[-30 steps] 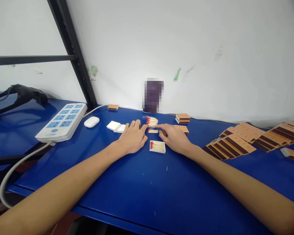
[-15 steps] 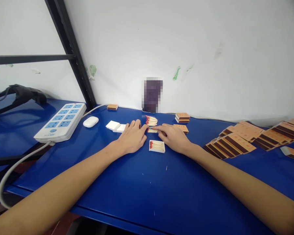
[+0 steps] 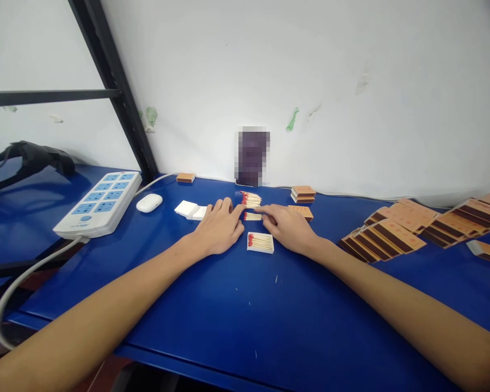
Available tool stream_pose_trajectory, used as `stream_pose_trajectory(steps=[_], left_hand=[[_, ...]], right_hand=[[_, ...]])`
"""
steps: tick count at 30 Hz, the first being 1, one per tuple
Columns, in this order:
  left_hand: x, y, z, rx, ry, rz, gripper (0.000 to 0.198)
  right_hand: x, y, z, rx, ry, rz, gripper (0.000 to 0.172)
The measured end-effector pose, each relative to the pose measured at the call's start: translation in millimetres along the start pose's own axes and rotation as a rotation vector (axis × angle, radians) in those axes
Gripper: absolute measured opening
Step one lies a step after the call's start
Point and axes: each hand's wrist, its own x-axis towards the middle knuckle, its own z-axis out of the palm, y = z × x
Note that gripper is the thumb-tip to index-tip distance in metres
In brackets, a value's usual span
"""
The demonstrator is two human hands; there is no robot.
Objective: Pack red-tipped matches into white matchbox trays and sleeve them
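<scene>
My left hand (image 3: pixel 219 226) rests on the blue table with its fingers apart. Its index fingertip is at the red heads of a pile of matches (image 3: pixel 252 200). From the other side, my right hand (image 3: pixel 289 224) stretches its index finger to the plain ends of that pile. A smaller row of matches (image 3: pixel 253 216) lies between the two hands, nearer to me than the pile. Closer still is a white matchbox tray (image 3: pixel 260 251) with several matches in it. White empty trays (image 3: pixel 187 209) lie partly behind my left hand. An orange matchbox (image 3: pixel 302 212) lies just behind my right hand.
Two stacked matchboxes (image 3: pixel 302 194) stand near the wall, and another matchbox (image 3: pixel 185 178) sits at the back left. Flat matchbox sleeves (image 3: pixel 396 234) spread out on the right. A power strip (image 3: pixel 100 204) and a white earbud case (image 3: pixel 149 203) are on the left.
A gap has opened between the far match pile and the smaller near row. My index fingers have shifted slightly away from me, along the pile's near edge.
</scene>
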Motion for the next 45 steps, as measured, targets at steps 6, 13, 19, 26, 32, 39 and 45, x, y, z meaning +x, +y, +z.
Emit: stream_pose_trajectory(steps=[6, 13, 19, 26, 32, 39, 45], left_hand=[[0.2, -2.6, 1.4, 0.005, 0.003, 0.012, 0.047], [0.3, -2.6, 0.5, 0.005, 0.004, 0.023, 0.044], [0.5, -3.0, 1.5, -0.008, 0.015, 0.044, 0.043], [2.4, -4.5, 2.2, -0.038, 0.0, 0.054, 0.044], [3.6, -5.2, 1.6, -0.046, -0.007, 0.069, 0.04], [3.8, -5.8, 2.5, -0.042, -0.002, 0.086, 0.036], [9.0, -6.2, -2.4, -0.11, -0.038, 0.06, 0.035]], right_hand=[[-0.5, -3.2, -0.9, -0.074, -0.025, -0.002, 0.041], [-0.6, -2.5, -0.6, -0.066, -0.027, 0.001, 0.039], [-1.0, -2.4, -1.8, -0.021, -0.022, 0.007, 0.037], [-1.0, -0.7, -0.7, -0.022, -0.009, -0.005, 0.035], [-0.7, -0.6, -0.1, -0.005, -0.013, 0.001, 0.034], [0.8, 2.6, -1.2, 0.105, -0.003, -0.027, 0.032], [5.8, 5.1, -11.9, 0.166, -0.101, -0.09, 0.031]])
